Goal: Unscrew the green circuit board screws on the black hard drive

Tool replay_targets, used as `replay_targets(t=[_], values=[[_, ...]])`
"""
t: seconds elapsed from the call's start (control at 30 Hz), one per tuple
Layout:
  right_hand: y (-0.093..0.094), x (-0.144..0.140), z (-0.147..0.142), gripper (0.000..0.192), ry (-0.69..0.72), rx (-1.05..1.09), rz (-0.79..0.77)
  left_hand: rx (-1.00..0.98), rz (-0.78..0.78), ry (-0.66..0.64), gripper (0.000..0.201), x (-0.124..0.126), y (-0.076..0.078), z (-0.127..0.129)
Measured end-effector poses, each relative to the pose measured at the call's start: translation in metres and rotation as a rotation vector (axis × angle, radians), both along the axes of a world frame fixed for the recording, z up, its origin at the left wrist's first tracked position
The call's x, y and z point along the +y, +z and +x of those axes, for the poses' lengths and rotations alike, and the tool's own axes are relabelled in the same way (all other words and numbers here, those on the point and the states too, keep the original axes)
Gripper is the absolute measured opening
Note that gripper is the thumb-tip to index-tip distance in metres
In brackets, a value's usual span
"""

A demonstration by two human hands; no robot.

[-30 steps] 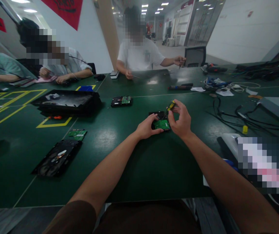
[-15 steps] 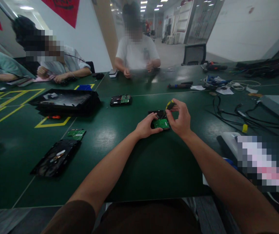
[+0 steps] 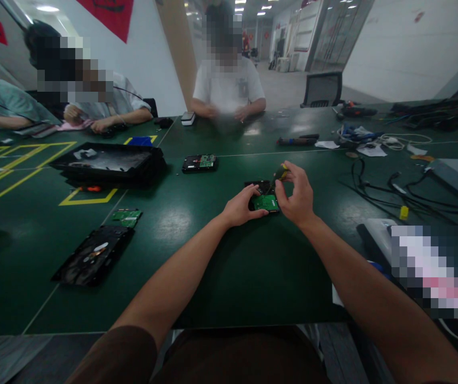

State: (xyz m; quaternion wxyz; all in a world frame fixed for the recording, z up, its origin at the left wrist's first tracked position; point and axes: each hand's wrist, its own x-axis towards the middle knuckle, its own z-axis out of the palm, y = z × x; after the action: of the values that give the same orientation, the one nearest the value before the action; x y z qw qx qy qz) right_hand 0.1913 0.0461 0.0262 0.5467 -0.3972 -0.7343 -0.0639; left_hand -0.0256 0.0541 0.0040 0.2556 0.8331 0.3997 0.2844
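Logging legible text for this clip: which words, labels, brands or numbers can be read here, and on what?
None can be read.
Red banners on the wall: dark marks, too blurred.
Green circuit board under the left hand: print too small.
Screwdriver in the right hand: no legible marking.
Opened drive: label blurred.

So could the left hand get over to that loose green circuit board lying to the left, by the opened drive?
Probably yes. The left hand rests on the hard drive while the right hand holds the screwdriver. Only bare table lies between it and the loose green circuit board, though it would have to let go.
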Motion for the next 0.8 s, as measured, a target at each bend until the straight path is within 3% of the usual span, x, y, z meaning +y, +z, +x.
replay_targets(t=[0.5, 0.8], values=[[-0.0039, 0.0038, 0.0007, 0.059, -0.02, 0.031, 0.015, 0.016, 0.004, 0.001, 0.064, 0.0011, -0.0014, 0.0], [-0.0051, 0.0045, 0.0003, 0.062, 0.041, 0.04, -0.046, -0.008, 0.012, -0.002, 0.064, 0.0009, -0.0014, 0.0005]])
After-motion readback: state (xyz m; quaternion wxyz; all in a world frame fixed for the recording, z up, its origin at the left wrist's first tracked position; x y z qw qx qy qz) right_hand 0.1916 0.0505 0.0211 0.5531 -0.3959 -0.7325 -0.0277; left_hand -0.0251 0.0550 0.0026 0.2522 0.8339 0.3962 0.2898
